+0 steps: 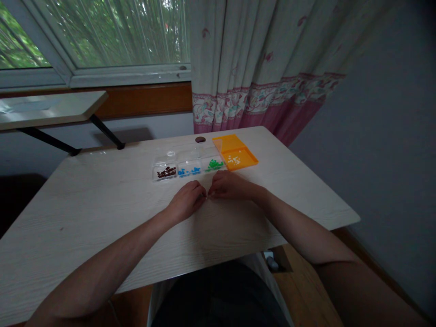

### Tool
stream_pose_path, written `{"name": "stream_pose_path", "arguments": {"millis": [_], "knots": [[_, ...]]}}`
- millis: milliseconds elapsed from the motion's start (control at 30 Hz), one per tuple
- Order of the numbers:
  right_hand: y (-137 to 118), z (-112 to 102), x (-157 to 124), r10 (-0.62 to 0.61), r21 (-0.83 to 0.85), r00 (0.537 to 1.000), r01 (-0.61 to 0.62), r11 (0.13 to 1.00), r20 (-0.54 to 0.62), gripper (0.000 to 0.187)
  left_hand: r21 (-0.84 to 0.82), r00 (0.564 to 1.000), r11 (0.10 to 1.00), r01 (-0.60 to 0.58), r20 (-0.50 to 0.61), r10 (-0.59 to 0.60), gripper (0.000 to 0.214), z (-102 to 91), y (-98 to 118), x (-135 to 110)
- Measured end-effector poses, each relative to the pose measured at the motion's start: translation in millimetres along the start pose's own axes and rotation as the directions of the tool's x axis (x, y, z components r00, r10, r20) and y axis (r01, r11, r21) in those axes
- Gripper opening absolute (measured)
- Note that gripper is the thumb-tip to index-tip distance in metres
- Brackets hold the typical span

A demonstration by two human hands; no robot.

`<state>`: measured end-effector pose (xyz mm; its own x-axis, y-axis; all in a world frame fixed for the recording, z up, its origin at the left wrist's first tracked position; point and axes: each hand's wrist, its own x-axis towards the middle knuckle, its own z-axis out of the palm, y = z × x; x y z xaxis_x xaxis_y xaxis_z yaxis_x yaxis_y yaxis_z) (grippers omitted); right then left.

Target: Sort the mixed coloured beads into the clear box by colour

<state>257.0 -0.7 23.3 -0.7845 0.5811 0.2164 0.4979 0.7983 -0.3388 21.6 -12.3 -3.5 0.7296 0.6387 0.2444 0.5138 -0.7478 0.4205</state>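
My left hand (189, 198) and my right hand (229, 185) meet fingertip to fingertip just above the table, both pinched closed. Something tiny and pale seems to lie between the fingertips, too small to name. Right behind the hands stands a clear plastic compartment box (156, 178) with its lid raised. Dark brown pieces (166, 172) fill its left compartment, blue pieces (189, 171) the middle one, and green pieces (214, 165) the right one. Beside it on the right, an open orange case (250, 159) holds small white pieces (234, 159).
The pale wood-grain table (112, 190) has a round dark cable hole (200, 140) at its back edge. A raised shelf (51, 109) on black legs stands at the back left. A patterned curtain (252, 81) hangs behind, and a wall (368, 118) is on the right.
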Motion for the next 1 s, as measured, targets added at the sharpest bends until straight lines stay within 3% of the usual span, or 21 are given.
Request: {"name": "stream_pose_path", "arguments": {"millis": [200, 333, 400, 500, 567, 600, 667, 833, 1000], "knots": [[-1.7, 8.7, 5.2, -0.044, -0.078, 0.998, 0.041, 0.996, -0.041, 0.010, 0.012, 0.997, 0.998, 0.068, -0.045, -0.068, 0.017, -0.9, -2.4, 1.5], [16.6, 0.0, -1.8, 0.094, -0.102, 0.960, -0.125, 0.987, -0.262, 0.013, -0.093, 0.987, 0.989, 0.119, -0.094, -0.128, 0.017, -1.1, -3.6, -0.2], [30.7, -9.4, -8.8, 0.198, -0.130, 0.883, -0.276, 0.952, -0.425, 0.018, -0.225, 0.972, 0.960, 0.165, -0.128, -0.197, 0.017, 0.0, -6.5, -0.9], [53.0, -23.1, -21.2, 0.320, -0.116, 0.696, -0.500, 0.858, -0.643, 0.025, -0.503, 0.941, 0.843, 0.191, -0.151, -0.303, 0.019, 3.8, -14.8, 0.0], [65.5, -27.5, -28.3, 0.365, -0.080, 0.586, -0.596, 0.799, -0.723, 0.028, -0.632, 0.925, 0.753, 0.181, -0.151, -0.349, 0.020, 7.4, -21.0, 1.8], [70.3, -27.7, -30.9, 0.380, -0.069, 0.557, -0.623, 0.779, -0.739, 0.028, -0.670, 0.919, 0.721, 0.179, -0.148, -0.366, 0.020, 9.3, -23.8, 2.8], [77.0, -24.3, -34.1, 0.407, -0.072, 0.557, -0.648, 0.758, -0.724, 0.027, -0.720, 0.915, 0.673, 0.170, -0.138, -0.379, 0.019, 13.1, -28.4, 4.3], [79.4, -10.8, -33.8, 0.448, -0.157, 0.679, -0.634, 0.757, -0.582, 0.023, -0.813, 0.922, 0.572, 0.110, -0.131, -0.363, 0.023, 20.7, -33.8, 5.5], [66.1, -10.0, -26.4, 0.377, -0.137, 0.676, -0.577, 0.805, -0.633, 0.027, -0.830, 0.924, 0.547, 0.105, -0.123, -0.363, 0.031, 20.6, -31.6, 6.6]]}}
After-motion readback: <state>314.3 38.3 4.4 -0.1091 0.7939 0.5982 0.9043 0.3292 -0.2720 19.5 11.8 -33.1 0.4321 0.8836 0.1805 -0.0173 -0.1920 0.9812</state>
